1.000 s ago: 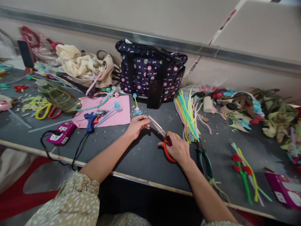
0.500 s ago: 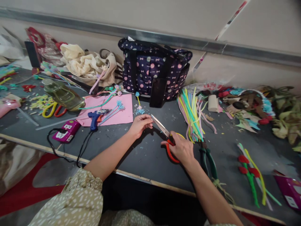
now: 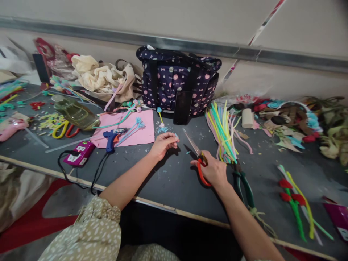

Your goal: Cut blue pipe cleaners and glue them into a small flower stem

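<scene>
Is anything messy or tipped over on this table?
Yes. A bottle lies on its side at the left of the table, and tiny blue scraps are scattered beyond the left hand. The right hand grips red-handled scissors.

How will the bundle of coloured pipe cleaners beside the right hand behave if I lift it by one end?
Probably floppy: the pipe cleaners are thin, and several ends already curve and splay on the table. Likely light, being slim fuzzy strands. They bunch only near the scissors, so far ends may fan out.
</scene>
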The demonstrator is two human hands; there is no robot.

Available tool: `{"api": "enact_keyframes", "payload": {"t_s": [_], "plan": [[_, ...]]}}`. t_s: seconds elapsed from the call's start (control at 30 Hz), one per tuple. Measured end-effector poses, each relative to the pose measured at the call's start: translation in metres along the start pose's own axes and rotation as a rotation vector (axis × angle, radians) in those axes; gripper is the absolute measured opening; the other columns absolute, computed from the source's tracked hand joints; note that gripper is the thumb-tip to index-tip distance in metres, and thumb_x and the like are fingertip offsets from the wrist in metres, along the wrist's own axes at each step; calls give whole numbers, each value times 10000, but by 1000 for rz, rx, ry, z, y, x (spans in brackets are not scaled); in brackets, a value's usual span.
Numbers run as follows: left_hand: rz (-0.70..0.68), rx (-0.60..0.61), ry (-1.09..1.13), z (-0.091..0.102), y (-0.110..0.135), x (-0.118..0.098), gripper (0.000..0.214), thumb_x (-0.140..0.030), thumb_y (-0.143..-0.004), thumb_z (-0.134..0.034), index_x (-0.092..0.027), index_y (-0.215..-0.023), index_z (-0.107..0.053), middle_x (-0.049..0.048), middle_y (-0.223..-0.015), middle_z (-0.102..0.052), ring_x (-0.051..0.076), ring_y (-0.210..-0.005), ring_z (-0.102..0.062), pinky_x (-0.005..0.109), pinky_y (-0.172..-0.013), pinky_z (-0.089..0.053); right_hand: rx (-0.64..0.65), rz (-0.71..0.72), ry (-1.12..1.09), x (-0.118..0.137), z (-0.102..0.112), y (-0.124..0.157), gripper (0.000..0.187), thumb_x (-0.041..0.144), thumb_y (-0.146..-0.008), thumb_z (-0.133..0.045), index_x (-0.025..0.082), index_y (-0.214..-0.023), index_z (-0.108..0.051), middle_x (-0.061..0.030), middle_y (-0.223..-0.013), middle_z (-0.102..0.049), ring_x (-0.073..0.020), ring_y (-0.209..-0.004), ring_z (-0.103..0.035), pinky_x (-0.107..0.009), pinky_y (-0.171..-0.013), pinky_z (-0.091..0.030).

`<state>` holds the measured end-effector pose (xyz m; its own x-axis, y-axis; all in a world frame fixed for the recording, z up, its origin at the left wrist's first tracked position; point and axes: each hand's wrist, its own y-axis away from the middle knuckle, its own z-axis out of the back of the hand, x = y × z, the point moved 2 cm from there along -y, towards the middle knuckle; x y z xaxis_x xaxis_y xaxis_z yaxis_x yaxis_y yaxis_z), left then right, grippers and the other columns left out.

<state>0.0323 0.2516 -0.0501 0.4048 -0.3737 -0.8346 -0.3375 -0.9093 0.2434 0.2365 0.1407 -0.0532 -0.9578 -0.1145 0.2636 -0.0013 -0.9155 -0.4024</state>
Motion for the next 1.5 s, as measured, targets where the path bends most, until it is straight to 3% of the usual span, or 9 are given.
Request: {"api": "enact_keyframes", "payload": {"t_s": [0.17, 0.3, 0.57, 1.0, 1.5], "plan": [[-2, 2, 5, -1, 0, -2, 250, -234, -622, -808, -139, -772, -633, 27, -731, -706, 78, -550, -602, 230, -596, -516, 25, -113, -55, -6, 5, -2, 461, 626, -835, -554, 208, -1015, -630, 8, -635, -665, -161, -543, -632, -225, -516, -335], [-27, 11, -11, 0, -1, -2, 249, -248, -640, -803, -140, -790, -635, 38, -784, -717, 84, -584, -612, 245, -624, -527, 44, -65, -87, -3, 9, -2, 551, 669, -819, -537, 193, -1085, -614, -5, -660, -667, -175, -550, -638, -228, -510, -342], [-60, 64, -14, 0, 2, -1, 245, -298, -680, -800, -144, -804, -654, 6, -735, -664, 76, -591, -592, 238, -642, -516, 63, 51, -76, 11, 17, -1, 486, 632, -829, -560, 202, -1048, -605, -23, -731, -677, -155, -599, -638, -219, -516, -336], [-83, 146, -26, -2, 2, 2, 252, -337, -704, -791, -153, -742, -622, -17, -692, -590, 81, -626, -559, 234, -665, -502, 22, 163, -42, 12, 13, -3, 461, 629, -863, -529, 185, -956, -608, -30, -735, -692, -145, -639, -650, -227, -523, -316], [-68, 136, -46, -2, 3, 2, 261, -340, -693, -796, -155, -717, -614, -16, -677, -587, 83, -613, -552, 234, -661, -496, 23, 192, -47, 9, 8, -1, 444, 611, -880, -521, 185, -965, -612, -43, -761, -706, -151, -649, -662, -226, -533, -346]]}}
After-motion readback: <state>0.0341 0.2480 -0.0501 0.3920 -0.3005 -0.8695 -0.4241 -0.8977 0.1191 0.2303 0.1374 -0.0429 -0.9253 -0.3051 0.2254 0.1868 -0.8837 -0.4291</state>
